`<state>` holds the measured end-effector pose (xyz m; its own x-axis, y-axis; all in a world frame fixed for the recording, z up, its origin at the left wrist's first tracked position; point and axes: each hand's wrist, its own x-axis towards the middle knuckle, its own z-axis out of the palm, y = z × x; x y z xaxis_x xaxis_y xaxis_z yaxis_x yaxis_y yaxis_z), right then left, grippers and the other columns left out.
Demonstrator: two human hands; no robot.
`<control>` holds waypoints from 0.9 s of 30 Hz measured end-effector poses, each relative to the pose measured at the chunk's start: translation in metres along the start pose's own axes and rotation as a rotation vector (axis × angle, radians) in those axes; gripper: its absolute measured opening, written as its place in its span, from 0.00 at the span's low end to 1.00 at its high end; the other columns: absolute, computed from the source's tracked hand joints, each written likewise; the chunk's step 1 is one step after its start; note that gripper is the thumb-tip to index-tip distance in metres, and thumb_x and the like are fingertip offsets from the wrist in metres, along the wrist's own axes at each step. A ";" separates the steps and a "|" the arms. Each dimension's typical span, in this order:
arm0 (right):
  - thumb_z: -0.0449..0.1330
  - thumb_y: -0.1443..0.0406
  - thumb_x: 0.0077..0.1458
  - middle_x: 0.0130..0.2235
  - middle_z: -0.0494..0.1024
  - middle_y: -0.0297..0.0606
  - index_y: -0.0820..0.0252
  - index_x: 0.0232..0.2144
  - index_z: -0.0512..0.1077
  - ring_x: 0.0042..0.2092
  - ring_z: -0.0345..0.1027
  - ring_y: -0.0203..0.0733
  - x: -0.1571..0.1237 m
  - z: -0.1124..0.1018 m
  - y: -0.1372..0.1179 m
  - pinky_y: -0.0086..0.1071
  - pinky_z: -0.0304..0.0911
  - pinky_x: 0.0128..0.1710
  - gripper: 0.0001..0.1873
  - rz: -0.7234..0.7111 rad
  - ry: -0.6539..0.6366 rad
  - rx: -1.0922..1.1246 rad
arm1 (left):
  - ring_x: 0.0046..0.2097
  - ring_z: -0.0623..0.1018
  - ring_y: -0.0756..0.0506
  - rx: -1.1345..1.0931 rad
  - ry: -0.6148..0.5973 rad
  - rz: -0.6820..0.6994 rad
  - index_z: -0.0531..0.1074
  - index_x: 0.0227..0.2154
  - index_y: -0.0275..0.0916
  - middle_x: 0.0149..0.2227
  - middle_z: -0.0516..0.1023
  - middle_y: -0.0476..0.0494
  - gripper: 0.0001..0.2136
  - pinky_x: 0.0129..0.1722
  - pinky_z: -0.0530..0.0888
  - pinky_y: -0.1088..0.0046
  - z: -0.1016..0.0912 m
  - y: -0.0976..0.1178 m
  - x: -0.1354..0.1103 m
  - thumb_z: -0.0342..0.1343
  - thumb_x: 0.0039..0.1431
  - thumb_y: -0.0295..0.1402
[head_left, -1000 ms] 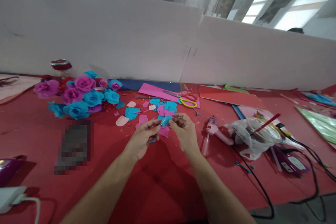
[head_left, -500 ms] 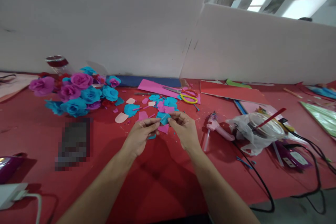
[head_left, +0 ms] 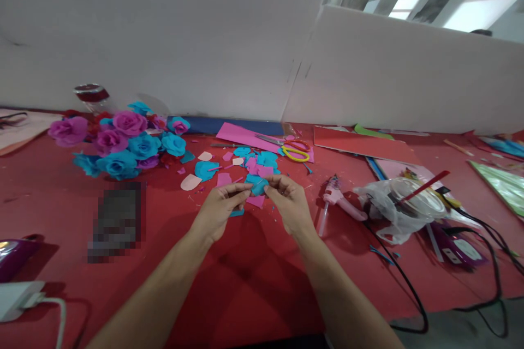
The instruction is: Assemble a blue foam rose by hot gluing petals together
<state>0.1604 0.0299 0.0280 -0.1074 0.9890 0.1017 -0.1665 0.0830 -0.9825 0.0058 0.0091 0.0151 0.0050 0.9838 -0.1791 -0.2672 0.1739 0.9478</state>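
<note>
Both my hands meet over the red table (head_left: 245,278) and pinch one small blue paper petal (head_left: 258,187) between their fingertips. My left hand (head_left: 221,208) grips its left edge with fingers curled. My right hand (head_left: 287,203) grips the right edge, fingers bent. Just beyond them lies a scatter of blue and pink cut petals (head_left: 249,166). A pink scrap (head_left: 256,201) lies right under the hands.
A heap of blue and purple paper roses (head_left: 123,144) sits at back left. Yellow-handled scissors (head_left: 292,151) lie on a pink sheet. A pink glue gun (head_left: 339,202), a plastic bag with a bowl (head_left: 405,207) and black cables (head_left: 470,262) are at right. White partition boards stand behind.
My hands have stayed together on the blue petal, shifting it slightly between the fingertips. The view tilted down a little and then held.
</note>
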 end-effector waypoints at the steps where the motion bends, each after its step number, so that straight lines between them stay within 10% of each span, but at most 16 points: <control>1: 0.62 0.65 0.45 0.29 0.78 0.33 0.58 0.31 0.74 0.31 0.70 0.37 0.000 0.000 -0.001 0.33 0.66 0.36 0.07 0.007 -0.004 0.006 | 0.23 0.64 0.56 0.016 0.000 0.006 0.79 0.34 0.38 0.23 0.71 0.51 0.10 0.24 0.61 0.79 0.000 0.000 0.000 0.64 0.45 0.33; 27: 0.64 0.64 0.41 0.25 0.72 0.29 0.58 0.24 0.72 0.28 0.65 0.33 0.003 -0.005 0.000 0.28 0.62 0.32 0.05 0.139 -0.025 0.103 | 0.22 0.65 0.55 0.053 -0.055 -0.067 0.78 0.32 0.39 0.25 0.74 0.51 0.10 0.25 0.62 0.77 0.005 0.006 -0.004 0.62 0.44 0.32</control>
<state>0.1645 0.0334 0.0275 -0.1610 0.9865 -0.0292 -0.2478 -0.0690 -0.9664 0.0088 0.0067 0.0228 0.0746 0.9706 -0.2290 -0.2129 0.2398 0.9472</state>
